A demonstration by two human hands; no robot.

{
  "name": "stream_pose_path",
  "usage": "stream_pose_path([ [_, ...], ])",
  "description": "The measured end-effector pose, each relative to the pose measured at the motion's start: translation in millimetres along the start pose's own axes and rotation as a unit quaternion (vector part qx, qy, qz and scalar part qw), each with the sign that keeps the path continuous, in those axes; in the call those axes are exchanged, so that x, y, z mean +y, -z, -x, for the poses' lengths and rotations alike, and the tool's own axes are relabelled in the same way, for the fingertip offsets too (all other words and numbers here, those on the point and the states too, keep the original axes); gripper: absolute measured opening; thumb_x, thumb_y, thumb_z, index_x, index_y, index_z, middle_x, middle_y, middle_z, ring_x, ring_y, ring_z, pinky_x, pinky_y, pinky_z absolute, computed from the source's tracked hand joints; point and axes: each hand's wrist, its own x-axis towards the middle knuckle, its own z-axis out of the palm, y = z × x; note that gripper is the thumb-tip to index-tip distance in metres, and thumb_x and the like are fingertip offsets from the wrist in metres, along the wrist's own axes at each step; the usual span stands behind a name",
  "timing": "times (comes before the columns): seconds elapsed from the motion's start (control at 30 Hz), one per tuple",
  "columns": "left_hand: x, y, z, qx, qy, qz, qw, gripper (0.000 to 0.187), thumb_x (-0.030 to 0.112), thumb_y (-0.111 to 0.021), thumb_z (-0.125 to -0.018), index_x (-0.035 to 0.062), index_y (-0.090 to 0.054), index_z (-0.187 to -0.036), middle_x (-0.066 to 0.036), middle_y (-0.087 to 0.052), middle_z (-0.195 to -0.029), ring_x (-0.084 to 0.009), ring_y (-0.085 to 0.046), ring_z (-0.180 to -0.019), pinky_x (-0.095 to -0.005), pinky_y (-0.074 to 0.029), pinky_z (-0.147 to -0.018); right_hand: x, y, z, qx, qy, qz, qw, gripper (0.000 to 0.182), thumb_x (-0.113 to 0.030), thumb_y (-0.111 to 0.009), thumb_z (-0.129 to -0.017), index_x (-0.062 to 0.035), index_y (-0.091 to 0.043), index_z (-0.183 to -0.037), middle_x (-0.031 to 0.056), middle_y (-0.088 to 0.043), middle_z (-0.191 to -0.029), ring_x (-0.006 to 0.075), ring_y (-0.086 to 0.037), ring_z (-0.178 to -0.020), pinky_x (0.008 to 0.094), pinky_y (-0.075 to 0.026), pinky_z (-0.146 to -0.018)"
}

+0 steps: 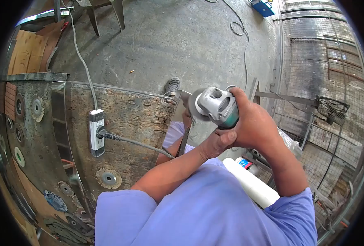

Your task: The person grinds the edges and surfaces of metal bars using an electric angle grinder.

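Note:
I hold an angle grinder [217, 104], with a grey metal head and a green body, in front of my chest. My right hand [251, 119] wraps around the body from the right, fingers over the top. Just below, my left hand [218, 144] is closed at the grinder's lower end, where its grip is partly hidden. The grinder's disc [197, 104] faces left, right at the upper edge of a shiny metal piece [177, 127] by the bench's edge. That piece mirrors an arm and a blue sleeve.
A worn wooden bench [128, 119] carries a power strip [97, 133] with a plugged-in black plug [104, 133]. Several abrasive discs, including a flap disc [108, 178], lie leftward. A shoe [172, 85] shows beyond the bench. Wire mesh [305, 69] stands at right, near a white cylinder [251, 182].

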Motion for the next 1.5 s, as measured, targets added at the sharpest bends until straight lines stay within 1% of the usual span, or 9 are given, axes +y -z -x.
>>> stream_pose_path([
  [0.13,1.3,-0.4,-1.6,0.039,-0.018,0.021,0.999,0.104,0.059,-0.079,-0.077,0.005,-0.038,-0.156,-0.011,-0.052,-0.145,-0.0213,-0.053,-0.135,-0.0387,-0.046,-0.111,-5.3,1.4,-0.7,0.015,0.029,0.014,0.999,0.082,-0.024,-0.084,-0.068,-0.003,-0.048,-0.139,0.0266,-0.072,-0.105,0.0452,-0.071,-0.101,0.0511,-0.057,-0.085],
  [0.27,19.3,-11.4,2.3,0.049,-0.106,0.035,0.993,0.106,0.063,-0.079,-0.076,0.0066,-0.038,-0.156,-0.012,-0.051,-0.148,-0.0246,-0.051,-0.139,-0.042,-0.045,-0.115,-18.5,4.6,-11.9,0.012,0.081,0.041,0.996,0.07,-0.02,-0.079,-0.072,-0.0026,-0.05,-0.133,0.0251,-0.073,-0.104,0.0444,-0.071,-0.101,0.0512,-0.058,-0.083],
  [0.3,23.0,-7.0,4.0,0.006,-0.081,-0.009,0.997,0.12,0.078,-0.076,-0.074,0.0123,-0.026,-0.162,-0.007,-0.043,-0.155,-0.0232,-0.042,-0.147,-0.047,-0.037,-0.121,-19.2,5.1,-11.3,0.01,0.078,0.042,0.996,0.067,-0.02,-0.078,-0.073,-0.0027,-0.05,-0.131,0.025,-0.073,-0.102,0.0443,-0.072,-0.1,0.0507,-0.058,-0.083],
  [0.5,1.4,-4.0,1.4,-0.019,0.05,-0.009,0.998,0.116,0.078,-0.074,-0.075,0.0099,-0.033,-0.159,-0.008,-0.049,-0.151,-0.0245,-0.046,-0.144,-0.0497,-0.039,-0.119,1.1,1.1,6.0,-0.011,-0.039,-0.017,0.999,0.092,-0.031,-0.091,-0.062,-0.0056,-0.048,-0.14,0.0289,-0.072,-0.107,0.0473,-0.07,-0.103,0.0497,-0.055,-0.088],
  [0.6,4.6,-7.2,-0.2,-0.001,0.032,0.03,0.999,0.104,0.064,-0.077,-0.08,-0.0006,-0.04,-0.153,-0.015,-0.05,-0.149,-0.0273,-0.051,-0.139,-0.0449,-0.043,-0.116,-0.5,2.7,5.3,0.0,-0.012,0.001,1.0,0.078,-0.024,-0.081,-0.071,-0.0036,-0.048,-0.138,0.026,-0.073,-0.099,0.0445,-0.072,-0.099,0.0525,-0.057,-0.084],
  [0.8,25.0,-11.7,4.0,0.015,-0.071,0.01,0.997,0.109,0.066,-0.077,-0.079,0.0003,-0.036,-0.155,-0.015,-0.045,-0.153,-0.0278,-0.049,-0.141,-0.0446,-0.043,-0.116,-14.4,5.2,-7.9,0.003,0.056,0.03,0.998,0.076,-0.021,-0.079,-0.073,-0.002,-0.047,-0.139,0.0262,-0.073,-0.1,0.0438,-0.072,-0.1,0.0518,-0.057,-0.085],
  [1.0,-11.8,-4.6,-2.4,-0.019,0.032,0.03,0.999,0.094,0.068,-0.073,-0.084,0.0007,-0.051,-0.147,-0.014,-0.06,-0.138,-0.0284,-0.06,-0.128,-0.0465,-0.05,-0.108,14.3,-4.8,10.2,-0.022,-0.062,0.0,0.998,0.097,-0.034,-0.089,-0.065,-0.0018,-0.045,-0.144,0.0293,-0.072,-0.104,0.0473,-0.071,-0.1,0.051,-0.056,-0.086],
  [1.17,-4.0,-12.0,-0.1,-0.004,0.056,-0.006,0.998,0.09,0.064,-0.075,-0.084,0.0014,-0.052,-0.145,-0.013,-0.061,-0.136,-0.0268,-0.06,-0.127,-0.045,-0.05,-0.109,28.8,-14.7,23.8,0.032,-0.031,-0.049,0.998,0.099,-0.038,-0.091,-0.065,-0.0037,-0.044,-0.145,0.0292,-0.072,-0.105,0.0483,-0.071,-0.099,0.0505,-0.056,-0.086],
  [1.5,15.7,-2.7,6.7,-0.001,-0.01,-0.03,1.0,0.121,0.082,-0.07,-0.076,0.0101,-0.025,-0.162,-0.01,-0.043,-0.155,-0.0254,-0.045,-0.144,-0.0482,-0.039,-0.119,-12.9,3.6,-0.4,0.008,0.043,0.034,0.998,0.077,-0.023,-0.077,-0.076,-0.0018,-0.047,-0.143,0.0261,-0.073,-0.106,0.0435,-0.072,-0.102,0.0499,-0.057,-0.087],
])
